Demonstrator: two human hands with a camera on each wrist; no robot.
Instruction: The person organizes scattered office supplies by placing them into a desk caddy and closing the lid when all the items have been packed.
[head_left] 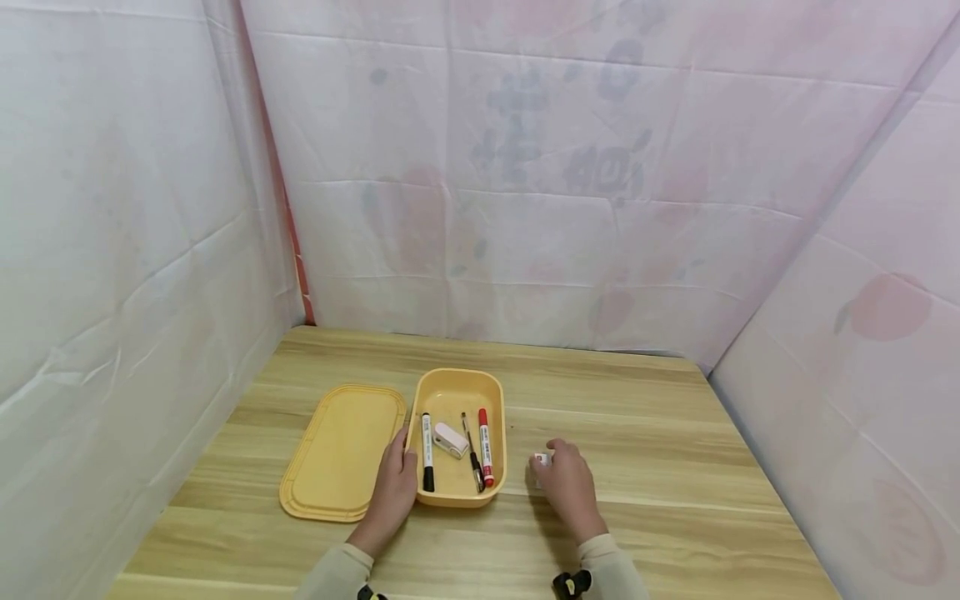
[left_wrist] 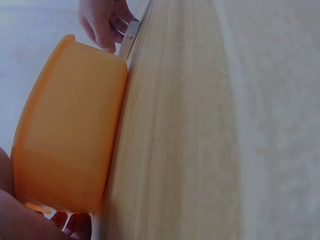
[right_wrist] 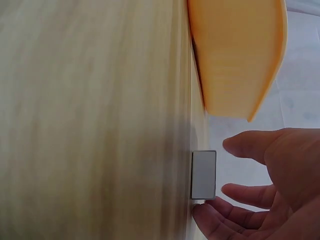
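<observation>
A yellow plastic box (head_left: 459,502) stands open on the table. My left hand (head_left: 393,482) holds its left wall, thumb up at the rim and fingers along the outside. In the box lie a black-capped marker (head_left: 427,450), a small pale pink stapler-like thing (head_left: 450,440), a black pen (head_left: 473,457) and a red marker (head_left: 486,446). To the right of the box, my right hand (head_left: 567,483) is around a small white rectangular block (right_wrist: 204,175) with a red mark. The right wrist view shows the thumb apart from the block and the fingertips right at its lower end.
A yellow lid (head_left: 345,454) lies flat on the table left of the box, partly behind the left hand. The wooden table (head_left: 675,467) extends to the right. White printed sheets (head_left: 525,208) enclose it at the back and both sides.
</observation>
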